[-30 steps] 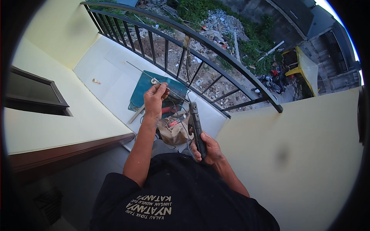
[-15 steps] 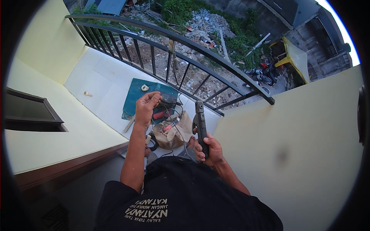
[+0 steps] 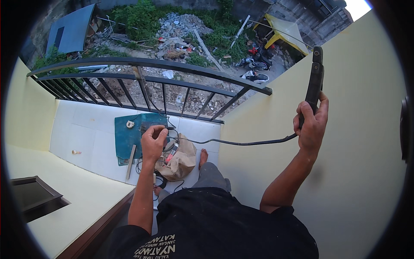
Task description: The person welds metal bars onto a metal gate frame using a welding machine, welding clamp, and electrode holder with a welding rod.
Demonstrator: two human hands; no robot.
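My right hand (image 3: 311, 125) is raised high at the right, in front of the cream wall. Its fingers wrap round the handle of a black welding electrode holder (image 3: 315, 82), whose jaw end points up. From the handle's lower end a dark cable (image 3: 233, 141) runs left and passes behind my left hand. At chest height, left of centre, my left hand (image 3: 153, 144) is closed in a pinch; whatever is between its fingertips is too small to make out. Beyond it, a dark box-like object (image 3: 151, 124) is partly covered by the hand.
A tan sack (image 3: 180, 157) with a red-labelled item sits by my feet. Behind lies a green sheet (image 3: 125, 138) with a white tape measure (image 3: 130, 124) and a wooden strip (image 3: 131, 162). A black metal railing (image 3: 172, 70) edges the tiled balcony; rubble lies below it.
My right hand has swung up and to the right with the electrode holder, drawing the cable out across the view. The left hand stays pinched. The view has shifted.
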